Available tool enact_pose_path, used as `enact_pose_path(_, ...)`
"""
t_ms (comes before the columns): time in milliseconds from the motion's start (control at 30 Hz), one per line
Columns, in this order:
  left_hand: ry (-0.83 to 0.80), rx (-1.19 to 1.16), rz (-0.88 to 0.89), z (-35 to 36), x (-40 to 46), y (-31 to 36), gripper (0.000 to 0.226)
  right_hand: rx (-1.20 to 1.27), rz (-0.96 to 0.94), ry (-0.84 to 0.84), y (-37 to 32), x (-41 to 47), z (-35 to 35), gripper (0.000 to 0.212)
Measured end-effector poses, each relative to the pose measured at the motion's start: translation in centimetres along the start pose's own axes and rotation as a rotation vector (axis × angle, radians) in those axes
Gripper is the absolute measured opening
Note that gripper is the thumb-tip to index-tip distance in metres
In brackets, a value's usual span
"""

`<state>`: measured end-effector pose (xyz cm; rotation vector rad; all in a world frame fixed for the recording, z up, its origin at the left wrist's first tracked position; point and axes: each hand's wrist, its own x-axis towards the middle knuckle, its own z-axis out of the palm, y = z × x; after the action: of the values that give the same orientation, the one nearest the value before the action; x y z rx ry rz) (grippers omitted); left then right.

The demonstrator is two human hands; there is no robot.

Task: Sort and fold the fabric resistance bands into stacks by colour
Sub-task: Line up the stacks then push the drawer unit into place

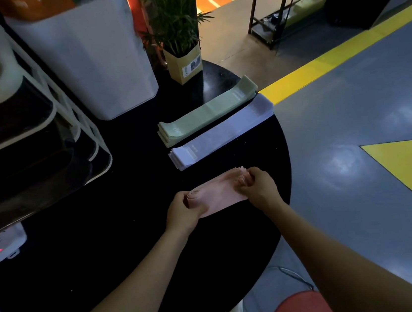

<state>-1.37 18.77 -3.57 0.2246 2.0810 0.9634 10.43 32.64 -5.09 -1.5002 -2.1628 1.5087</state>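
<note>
1. The pink bands [218, 193] lie on the round black table [132, 242] just right of the picture's middle, held at both ends.
2. The left hand [184, 211] curls round the pink stack's near-left end, where the fabric rolls into a fold.
3. The right hand [257, 184] pinches the far-right end, where several layered edges fan out under the fingers.
4. At about 12 o'clock from the hands lies the lavender stack [220, 133], flat and long, running from lower left toward 1 o'clock, with its far end at the table's edge.
5. Just beyond it, side by side and nearly touching, lies the green stack [207, 111], set at the same slant.
6. The pink bands lie apart from the lavender stack, with bare black tabletop between.
7. At 12 o'clock behind the green stack stands a potted plant [176, 29] in a tan box.
8. At 11 o'clock a large white bin [89, 61] stands on the table, close to the plant.
9. At 9 to 10 o'clock a white wire rack [75, 114] holding dark trays fills the table's left side, well apart from the hands.
10. At 8 o'clock sits a small white device [0, 245] with a red light.
11. Off the table at 3 o'clock the grey floor shows a yellow triangle [403, 162], and at 1 o'clock a yellow line [343, 56].
12. At 5 o'clock a red stool [299, 310] shows below the right forearm.
</note>
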Motion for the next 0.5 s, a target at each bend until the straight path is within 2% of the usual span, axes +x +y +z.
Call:
enact_pose_path(267, 0.063, 0.005, 0.076, -1.1, -1.6, 0.7, 0.024, 0.045, -0.052, 0.015, -0.7, -1.6, -0.2, 0.018)
enact_pose_path(433, 0.103, -0.03, 0.135, -4.6, -3.5, 3.2, 0.025, 0.034, -0.161, 0.017, -5.1, -2.8, -1.3, 0.02)
enact_pose_path(500, 0.149, -0.038, 0.183, -6.5, -4.7, 4.3, 0.025, 0.026, -0.232, 0.016, -7.7, -3.5, -1.7, 0.031)
